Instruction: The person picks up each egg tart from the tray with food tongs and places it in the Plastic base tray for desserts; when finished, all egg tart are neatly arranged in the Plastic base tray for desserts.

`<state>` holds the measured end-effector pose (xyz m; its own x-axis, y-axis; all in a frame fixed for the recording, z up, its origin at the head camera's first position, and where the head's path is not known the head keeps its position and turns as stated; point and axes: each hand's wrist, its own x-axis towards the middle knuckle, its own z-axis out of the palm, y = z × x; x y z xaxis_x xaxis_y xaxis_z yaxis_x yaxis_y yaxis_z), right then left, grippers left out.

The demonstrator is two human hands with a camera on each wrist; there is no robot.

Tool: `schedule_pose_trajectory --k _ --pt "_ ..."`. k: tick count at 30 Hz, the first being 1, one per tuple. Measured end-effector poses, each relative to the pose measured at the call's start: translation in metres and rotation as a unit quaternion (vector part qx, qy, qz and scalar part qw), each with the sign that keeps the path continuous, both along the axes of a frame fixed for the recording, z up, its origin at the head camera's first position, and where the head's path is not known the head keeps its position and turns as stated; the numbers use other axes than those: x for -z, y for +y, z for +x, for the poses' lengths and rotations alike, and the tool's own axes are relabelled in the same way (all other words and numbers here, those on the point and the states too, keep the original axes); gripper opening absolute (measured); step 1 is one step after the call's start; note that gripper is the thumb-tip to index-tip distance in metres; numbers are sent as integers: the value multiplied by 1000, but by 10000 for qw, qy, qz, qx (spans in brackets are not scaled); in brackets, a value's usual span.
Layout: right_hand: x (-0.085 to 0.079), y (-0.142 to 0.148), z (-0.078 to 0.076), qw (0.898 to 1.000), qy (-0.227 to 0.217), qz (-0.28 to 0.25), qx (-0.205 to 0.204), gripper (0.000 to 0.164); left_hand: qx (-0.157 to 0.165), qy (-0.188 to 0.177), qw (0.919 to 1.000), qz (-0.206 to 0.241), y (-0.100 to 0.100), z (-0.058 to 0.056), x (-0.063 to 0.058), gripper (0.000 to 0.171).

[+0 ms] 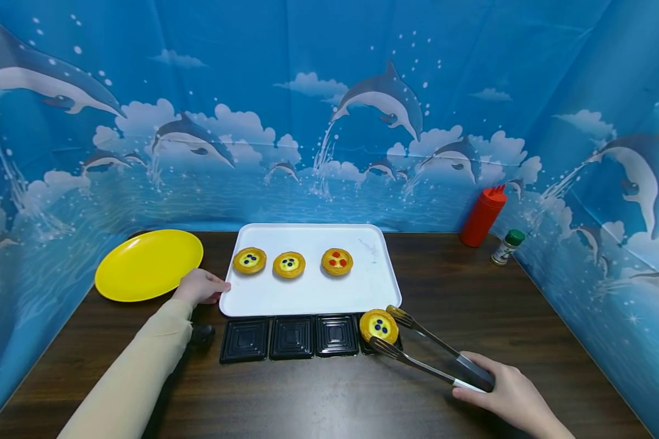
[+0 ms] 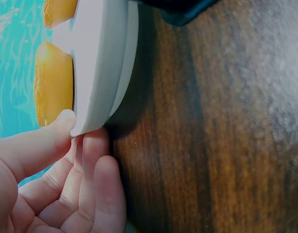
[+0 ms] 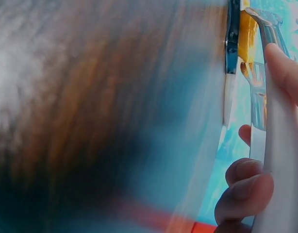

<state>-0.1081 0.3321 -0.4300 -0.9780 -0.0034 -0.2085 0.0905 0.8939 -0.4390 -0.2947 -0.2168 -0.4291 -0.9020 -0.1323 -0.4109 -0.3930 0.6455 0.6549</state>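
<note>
My left hand [image 1: 200, 287] pinches the left edge of a white tray [image 1: 307, 299] between thumb and fingers; in the left wrist view the thumb lies on top of the rim and fingers lie below. Three small tarts sit on this tray: two with dark blue dots [image 1: 249, 260], [image 1: 288, 264] and one with red pieces [image 1: 337, 261]. In my right hand [image 1: 507, 390] are metal tongs [image 1: 475, 373]. Their spread tips stand on either side of another blue-dotted tart [image 1: 379, 326], which sits in the rightmost compartment of a black sectioned tray [image 1: 244, 341].
A yellow oval plate [image 1: 148, 265] lies at the back left. Toward the back right stand a red squeeze bottle [image 1: 482, 218] and a small green-capped shaker [image 1: 507, 247]. A blue dolphin-print curtain [image 1: 307, 122] borders the dark wooden table [image 1: 329, 402].
</note>
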Motion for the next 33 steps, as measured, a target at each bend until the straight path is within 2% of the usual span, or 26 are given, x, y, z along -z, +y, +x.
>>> schedule_pose_trajectory --k 9,18,24,33 --pt "-7 1 -2 9999 -99 64 31 78 52 44 10000 -57 -4 -2 3 39" --pt "-16 0 -9 9999 107 44 -66 76 104 68 9999 -18 -2 0 1 37" --pt "-21 -5 -24 9997 219 -2 -85 75 75 73 9999 -75 -2 1 0 37" --pt "-17 -15 -56 9986 473 -59 -228 73 72 86 9999 -20 -1 3 0 37"
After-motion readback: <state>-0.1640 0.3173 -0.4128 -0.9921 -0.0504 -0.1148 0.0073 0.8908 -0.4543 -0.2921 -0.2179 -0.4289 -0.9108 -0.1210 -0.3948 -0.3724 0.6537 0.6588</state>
